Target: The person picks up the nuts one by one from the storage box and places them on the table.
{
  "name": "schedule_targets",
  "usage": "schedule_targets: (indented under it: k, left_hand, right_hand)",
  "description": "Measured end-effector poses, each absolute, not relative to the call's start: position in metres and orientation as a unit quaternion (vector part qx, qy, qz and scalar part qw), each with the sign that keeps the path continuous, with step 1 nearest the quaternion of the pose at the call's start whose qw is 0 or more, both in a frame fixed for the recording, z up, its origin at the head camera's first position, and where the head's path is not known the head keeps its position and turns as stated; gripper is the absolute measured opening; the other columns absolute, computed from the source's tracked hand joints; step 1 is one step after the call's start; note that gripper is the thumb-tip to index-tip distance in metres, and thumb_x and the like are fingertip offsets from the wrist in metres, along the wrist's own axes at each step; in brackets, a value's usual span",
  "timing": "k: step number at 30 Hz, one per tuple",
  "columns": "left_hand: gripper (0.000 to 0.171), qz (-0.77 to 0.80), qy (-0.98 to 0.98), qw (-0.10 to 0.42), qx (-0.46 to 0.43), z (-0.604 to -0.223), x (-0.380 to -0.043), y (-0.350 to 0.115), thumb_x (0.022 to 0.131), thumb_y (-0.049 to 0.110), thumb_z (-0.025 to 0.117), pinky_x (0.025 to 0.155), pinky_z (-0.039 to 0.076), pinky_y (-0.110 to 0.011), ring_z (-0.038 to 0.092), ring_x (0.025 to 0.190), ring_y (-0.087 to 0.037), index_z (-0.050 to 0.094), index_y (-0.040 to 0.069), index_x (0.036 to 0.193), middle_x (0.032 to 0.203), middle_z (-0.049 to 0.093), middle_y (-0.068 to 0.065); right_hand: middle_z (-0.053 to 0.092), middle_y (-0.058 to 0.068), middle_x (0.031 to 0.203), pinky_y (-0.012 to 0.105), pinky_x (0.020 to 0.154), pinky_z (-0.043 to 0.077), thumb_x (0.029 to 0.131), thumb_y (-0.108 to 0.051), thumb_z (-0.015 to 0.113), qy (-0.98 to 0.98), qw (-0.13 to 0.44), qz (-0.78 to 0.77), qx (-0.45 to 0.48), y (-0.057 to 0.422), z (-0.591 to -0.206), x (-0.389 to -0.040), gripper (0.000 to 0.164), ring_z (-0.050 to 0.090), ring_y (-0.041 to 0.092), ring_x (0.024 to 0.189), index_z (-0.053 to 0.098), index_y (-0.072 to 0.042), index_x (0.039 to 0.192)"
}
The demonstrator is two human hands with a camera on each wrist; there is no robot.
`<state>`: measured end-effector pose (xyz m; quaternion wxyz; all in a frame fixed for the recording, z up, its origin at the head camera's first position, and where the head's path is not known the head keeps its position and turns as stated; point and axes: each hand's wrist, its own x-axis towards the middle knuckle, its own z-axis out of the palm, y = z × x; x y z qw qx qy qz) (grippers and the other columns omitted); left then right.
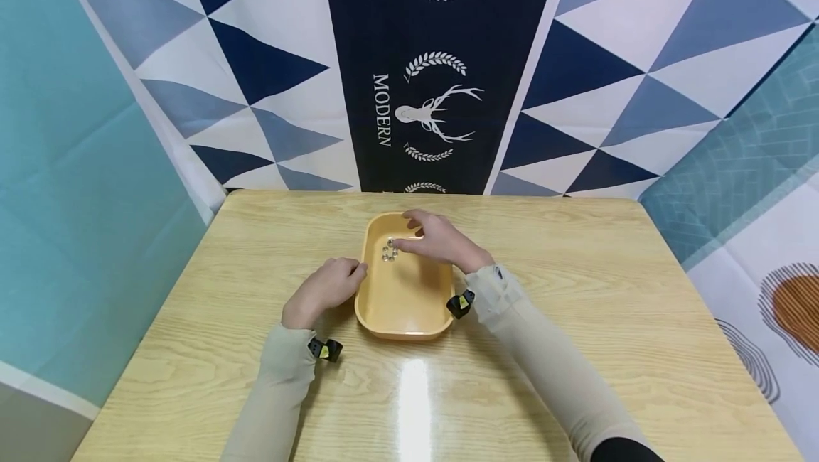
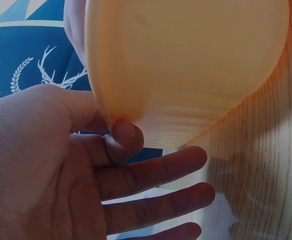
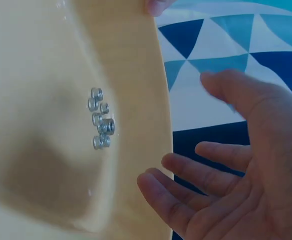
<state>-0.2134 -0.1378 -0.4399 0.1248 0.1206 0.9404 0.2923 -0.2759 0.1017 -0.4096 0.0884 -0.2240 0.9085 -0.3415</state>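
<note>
An orange-yellow plastic tray (image 1: 409,305) with rounded corners and raised walls sits on the table. Several small shiny silver pieces (image 3: 101,120), round like nuts, lie clustered on its floor near the left wall. At that left wall, my left hand (image 1: 326,288) pinches the rim between thumb and index finger; its other fingers (image 2: 156,175) extend outside the tray. My right hand (image 1: 441,238) hovers over the far part of the tray, thumb and fingers spread apart and nothing between them. Its thumb overlaps the silver pieces in the head view.
The light wood-grain table (image 1: 563,320) extends on all sides of the tray. A patterned cloth backdrop (image 1: 435,78) hangs behind the table's far edge, with teal sheeting (image 1: 77,163) at the left. A small black camera is strapped to each wrist.
</note>
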Motion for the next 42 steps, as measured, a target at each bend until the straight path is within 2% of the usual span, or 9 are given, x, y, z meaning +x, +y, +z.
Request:
schedule_targets:
  k: [10,21,33,42]
  left_hand:
    - [0.041,0.298,0.937,0.118,0.138,-0.438,-0.216,-0.139,0.110,0.028,0.039,0.065,0.043,-0.032,0.051,0.064,-0.017,0.064,0.008,0.084,0.071,0.055,-0.004]
    - [0.040,0.305,0.935,0.121,0.137,-0.439,-0.217,-0.140,0.110,0.028,0.039,0.064,0.042,-0.031,0.050,0.063,-0.017,0.061,0.010,0.081,0.070,0.054,-0.004]
    - [0.041,0.306,0.933,0.130,0.135,-0.437,-0.216,-0.140,0.110,0.028,0.038,0.063,0.041,-0.031,0.049,0.062,-0.018,0.059,0.010,0.080,0.070,0.053,-0.005]
    - [0.040,0.305,0.933,0.129,0.139,-0.439,-0.215,-0.139,0.110,0.027,0.039,0.064,0.041,-0.030,0.050,0.063,-0.017,0.061,0.009,0.082,0.069,0.052,-0.004]
  right_hand:
    - [0.062,0.023,0.138,0.048,0.106,0.050,0.096,-0.034,0.072,0.910,0.088,-0.339,-0.221,0.094,-0.417,-0.287,0.063,0.062,0.037,0.127,0.053,0.002,0.144]
    - [0.065,0.025,0.132,0.045,0.105,0.050,0.096,-0.025,0.071,0.912,0.094,-0.338,-0.210,0.086,-0.423,-0.293,0.053,0.063,0.036,0.123,0.058,0.005,0.138]
    - [0.065,0.022,0.133,0.045,0.107,0.049,0.097,-0.027,0.071,0.926,0.113,-0.313,-0.179,0.082,-0.430,-0.299,0.050,0.062,0.036,0.123,0.061,0.001,0.137]
    - [0.069,0.017,0.126,0.042,0.103,0.051,0.097,-0.027,0.072,0.943,0.109,-0.249,-0.192,0.080,-0.434,-0.303,0.046,0.066,0.030,0.115,0.064,0.000,0.133]
